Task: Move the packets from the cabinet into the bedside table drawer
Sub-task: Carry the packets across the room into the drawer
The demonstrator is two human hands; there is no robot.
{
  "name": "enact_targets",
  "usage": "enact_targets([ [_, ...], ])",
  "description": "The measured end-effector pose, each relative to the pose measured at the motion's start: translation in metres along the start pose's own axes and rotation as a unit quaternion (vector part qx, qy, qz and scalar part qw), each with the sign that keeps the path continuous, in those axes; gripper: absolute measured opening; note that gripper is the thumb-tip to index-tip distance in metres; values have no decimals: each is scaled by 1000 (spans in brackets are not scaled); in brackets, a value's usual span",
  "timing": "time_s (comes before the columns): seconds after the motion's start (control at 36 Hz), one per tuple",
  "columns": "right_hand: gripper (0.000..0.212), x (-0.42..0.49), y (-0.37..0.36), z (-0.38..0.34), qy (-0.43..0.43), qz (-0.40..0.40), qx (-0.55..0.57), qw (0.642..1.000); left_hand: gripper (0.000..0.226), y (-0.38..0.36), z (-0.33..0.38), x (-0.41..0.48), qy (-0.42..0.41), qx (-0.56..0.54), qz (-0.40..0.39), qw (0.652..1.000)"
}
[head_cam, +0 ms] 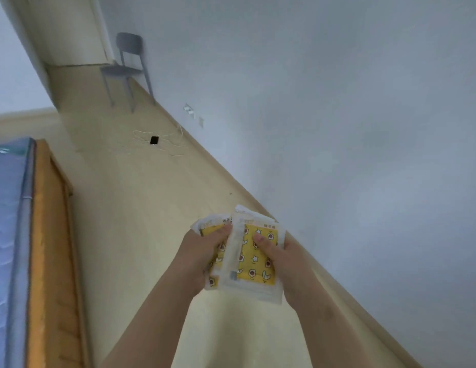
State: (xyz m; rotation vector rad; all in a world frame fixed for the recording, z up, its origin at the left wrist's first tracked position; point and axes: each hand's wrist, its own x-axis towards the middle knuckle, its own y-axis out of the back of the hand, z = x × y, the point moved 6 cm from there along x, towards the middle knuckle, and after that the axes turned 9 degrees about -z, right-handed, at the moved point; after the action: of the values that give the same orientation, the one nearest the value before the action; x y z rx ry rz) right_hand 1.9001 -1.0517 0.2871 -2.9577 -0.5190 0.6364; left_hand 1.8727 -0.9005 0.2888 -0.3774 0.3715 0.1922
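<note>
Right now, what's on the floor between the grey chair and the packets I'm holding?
A small black device and loose white cables on the floor, per the head view.

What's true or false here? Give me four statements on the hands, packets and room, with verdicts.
1. Both the left hand and the right hand hold packets. True.
2. The packets lie in a drawer. False: they are held above the floor, and no drawer is in view.
3. A grey chair stands by the wall. True.
4. The phone lies on the bed. False: it is on the floor, among white cables.
</note>
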Motion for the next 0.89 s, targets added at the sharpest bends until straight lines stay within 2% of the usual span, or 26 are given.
enact_targets([
  [0.14,16,72,-52,-34,2,-28,-10,1000,20,42,48,46,-2,5,29,1000],
  [0.31,14,158,-120,-54,-1,-73,-7,997,24,114,89,95,-42,-23,118,992],
  [0.42,16,223,-158,-67,-2,-98,-32,995,32,153,113,138,-42,-46,149,987],
  [0.53,16,298,-185,-84,-2,-111,-41,993,24,184,147,191,-54,-56,173,982],
  [0.67,17,398,-229,-124,-3,-125,-45,991,8,235,202,257,-57,-72,271,958],
  [0.89,14,517,-322,-178,22,-162,-75,984,11,319,279,331,-91,-115,359,922],
])
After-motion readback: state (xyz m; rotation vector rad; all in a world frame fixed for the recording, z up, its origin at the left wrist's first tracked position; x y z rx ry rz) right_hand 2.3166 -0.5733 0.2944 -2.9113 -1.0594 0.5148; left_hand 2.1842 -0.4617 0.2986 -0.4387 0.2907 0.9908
